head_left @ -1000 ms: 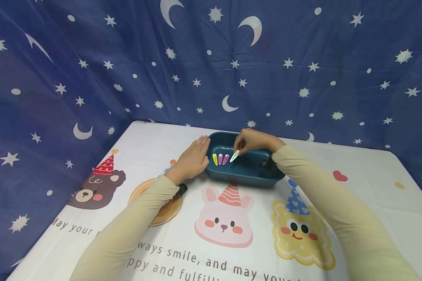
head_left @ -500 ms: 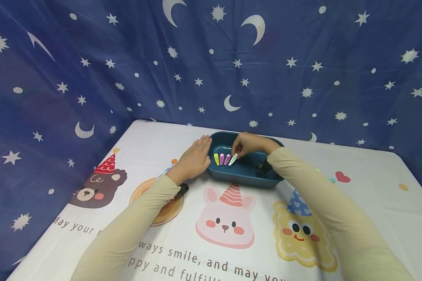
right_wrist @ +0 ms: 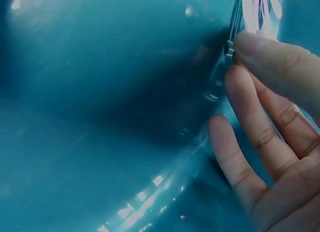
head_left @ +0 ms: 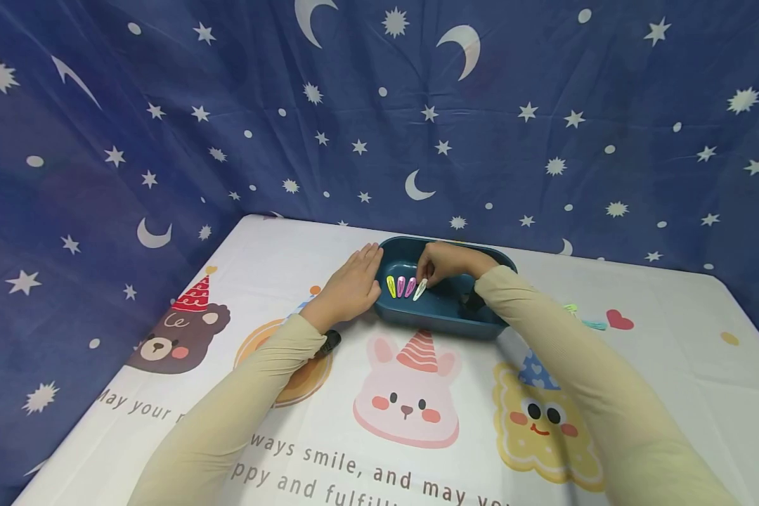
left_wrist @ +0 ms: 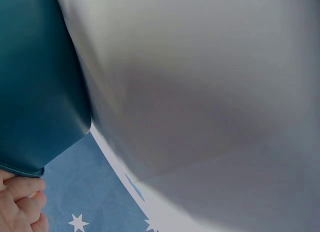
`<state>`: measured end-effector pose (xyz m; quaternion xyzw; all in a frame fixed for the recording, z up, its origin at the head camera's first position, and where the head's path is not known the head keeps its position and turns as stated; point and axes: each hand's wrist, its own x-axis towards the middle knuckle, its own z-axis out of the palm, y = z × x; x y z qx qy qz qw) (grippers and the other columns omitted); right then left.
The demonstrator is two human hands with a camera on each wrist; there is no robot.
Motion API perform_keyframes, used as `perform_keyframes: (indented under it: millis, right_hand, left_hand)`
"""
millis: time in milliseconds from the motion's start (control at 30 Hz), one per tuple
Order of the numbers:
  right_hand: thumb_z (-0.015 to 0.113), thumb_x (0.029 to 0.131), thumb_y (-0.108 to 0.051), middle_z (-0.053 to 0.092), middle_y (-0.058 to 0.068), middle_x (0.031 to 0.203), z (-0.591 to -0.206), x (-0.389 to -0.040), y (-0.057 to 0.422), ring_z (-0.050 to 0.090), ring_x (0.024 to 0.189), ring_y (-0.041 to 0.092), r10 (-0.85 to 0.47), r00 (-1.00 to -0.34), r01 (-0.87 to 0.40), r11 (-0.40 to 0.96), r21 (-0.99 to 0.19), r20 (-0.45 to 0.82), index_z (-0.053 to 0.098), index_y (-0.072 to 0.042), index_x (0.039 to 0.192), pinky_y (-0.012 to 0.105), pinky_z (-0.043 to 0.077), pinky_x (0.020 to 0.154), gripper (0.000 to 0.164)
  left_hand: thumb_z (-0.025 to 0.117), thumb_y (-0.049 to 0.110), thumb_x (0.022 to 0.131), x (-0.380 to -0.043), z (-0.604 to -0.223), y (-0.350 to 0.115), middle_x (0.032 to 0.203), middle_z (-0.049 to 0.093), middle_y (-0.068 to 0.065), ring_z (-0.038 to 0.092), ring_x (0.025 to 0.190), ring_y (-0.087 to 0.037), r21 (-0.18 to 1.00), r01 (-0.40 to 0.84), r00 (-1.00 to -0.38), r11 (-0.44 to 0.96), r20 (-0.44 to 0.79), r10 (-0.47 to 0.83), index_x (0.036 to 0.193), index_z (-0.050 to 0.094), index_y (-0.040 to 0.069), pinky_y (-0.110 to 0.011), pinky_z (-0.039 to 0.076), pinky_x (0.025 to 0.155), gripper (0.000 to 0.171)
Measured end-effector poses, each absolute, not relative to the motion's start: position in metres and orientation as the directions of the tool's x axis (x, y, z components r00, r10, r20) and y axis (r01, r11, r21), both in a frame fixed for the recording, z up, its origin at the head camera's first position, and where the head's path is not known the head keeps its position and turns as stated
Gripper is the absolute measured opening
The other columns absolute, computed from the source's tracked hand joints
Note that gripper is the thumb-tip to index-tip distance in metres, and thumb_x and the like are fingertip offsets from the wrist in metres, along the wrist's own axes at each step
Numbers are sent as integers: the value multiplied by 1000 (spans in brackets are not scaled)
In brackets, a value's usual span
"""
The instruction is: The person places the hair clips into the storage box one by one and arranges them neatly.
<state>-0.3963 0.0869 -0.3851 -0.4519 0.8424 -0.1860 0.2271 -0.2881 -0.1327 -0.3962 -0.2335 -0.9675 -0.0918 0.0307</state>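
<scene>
A dark teal basin point(head_left: 439, 325) sits on the table in the head view. Inside, toward its left end, a yellow hair clip point(head_left: 390, 287), a pink hair clip point(head_left: 401, 286) and another pink hair clip point(head_left: 411, 287) stand in a row. Beside them is a white hair clip point(head_left: 420, 290), whose upper end my right hand point(head_left: 444, 260) pinches between thumb and fingertips. My left hand point(head_left: 349, 284) rests with fairly straight fingers along the basin's left rim; in the left wrist view its fingers point(left_wrist: 27, 187) touch the rim. The right wrist view shows the other fingers point(right_wrist: 225, 142) spread near the wall.
Right of the basin, partly behind the right sleeve, lie a yellow-green item point(head_left: 571, 308) and a teal item point(head_left: 594, 325). A white printed tablecloth point(head_left: 316, 422) covers the table. A blue star-patterned curtain point(head_left: 354, 105) hangs close behind the basin.
My right hand has brought the white hair clip slightly left, up to the row of other clips, and it stands more upright. The left hand stays on the rim.
</scene>
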Motion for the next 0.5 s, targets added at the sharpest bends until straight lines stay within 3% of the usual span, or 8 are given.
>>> perform_keyframes:
  millis: [500]
  right_hand:
    - [70, 76, 5, 72, 12, 81, -385, -397, 81, 60, 67, 6, -849, -486, -699, 519, -492, -207, 74, 0, 87, 21, 53, 63, 13]
  left_hand:
    - [37, 20, 94, -288, -396, -132, 156, 19, -19, 13, 147, -29, 160, 452, -892, 878, 91, 443, 147, 20, -6, -39, 11, 121, 61]
